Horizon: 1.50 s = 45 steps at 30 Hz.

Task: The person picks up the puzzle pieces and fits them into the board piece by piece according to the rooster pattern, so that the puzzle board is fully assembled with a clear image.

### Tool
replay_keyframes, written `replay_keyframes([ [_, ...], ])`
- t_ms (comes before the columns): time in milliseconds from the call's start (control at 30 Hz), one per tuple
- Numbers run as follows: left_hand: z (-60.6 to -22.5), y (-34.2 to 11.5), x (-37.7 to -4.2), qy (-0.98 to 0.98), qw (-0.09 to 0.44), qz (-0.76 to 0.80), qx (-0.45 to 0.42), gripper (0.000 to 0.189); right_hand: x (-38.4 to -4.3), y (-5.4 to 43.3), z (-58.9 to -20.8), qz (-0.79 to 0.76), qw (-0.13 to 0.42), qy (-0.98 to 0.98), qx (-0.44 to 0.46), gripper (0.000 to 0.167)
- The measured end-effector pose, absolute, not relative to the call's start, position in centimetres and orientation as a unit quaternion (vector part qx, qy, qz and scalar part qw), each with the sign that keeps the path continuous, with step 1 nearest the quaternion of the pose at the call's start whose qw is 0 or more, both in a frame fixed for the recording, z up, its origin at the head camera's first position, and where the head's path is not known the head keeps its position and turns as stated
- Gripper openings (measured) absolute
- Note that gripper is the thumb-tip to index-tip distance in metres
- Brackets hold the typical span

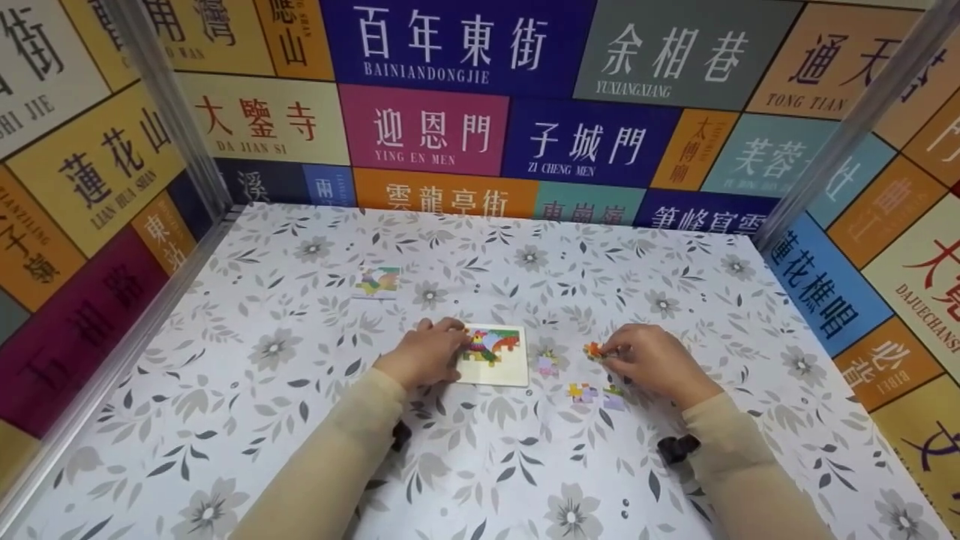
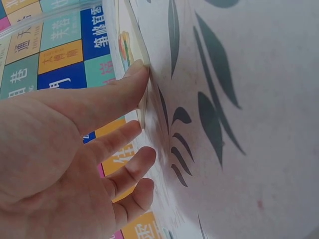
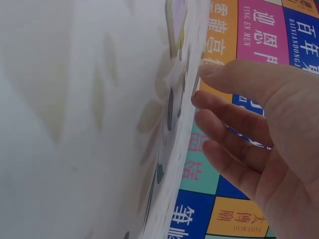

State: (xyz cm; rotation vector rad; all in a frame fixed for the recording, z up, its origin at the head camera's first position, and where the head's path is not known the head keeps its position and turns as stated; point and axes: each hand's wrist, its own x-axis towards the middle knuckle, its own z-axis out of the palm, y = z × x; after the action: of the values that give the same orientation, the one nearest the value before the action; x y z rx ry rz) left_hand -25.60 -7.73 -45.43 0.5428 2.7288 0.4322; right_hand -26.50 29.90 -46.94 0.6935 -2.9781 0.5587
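- The puzzle board (image 1: 514, 375) is placed left of the right hand's (image 1: 652, 360) fingers, with a loose piece (image 1: 548, 365) between; its long axis cannot be told, being partly covered.
- A small puzzle piece (image 1: 595, 350) is pinched by the right fingertips, forearm slanted inward.
- The board's left side is gripped by the nearer left hand (image 1: 426, 352).

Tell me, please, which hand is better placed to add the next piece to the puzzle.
Probably the right hand: it pinches an orange puzzle piece, while the left hand holds the puzzle board.
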Motion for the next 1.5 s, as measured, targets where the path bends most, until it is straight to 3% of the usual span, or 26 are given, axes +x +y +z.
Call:
replay_keyframes([
  [1500, -45.7, -7.7, -25.6, 0.956, 0.157, 0.159, 0.192, 0.055, -26.2, 24.6, -46.8, 0.185, 0.021, -0.948, 0.257, 0.014],
])
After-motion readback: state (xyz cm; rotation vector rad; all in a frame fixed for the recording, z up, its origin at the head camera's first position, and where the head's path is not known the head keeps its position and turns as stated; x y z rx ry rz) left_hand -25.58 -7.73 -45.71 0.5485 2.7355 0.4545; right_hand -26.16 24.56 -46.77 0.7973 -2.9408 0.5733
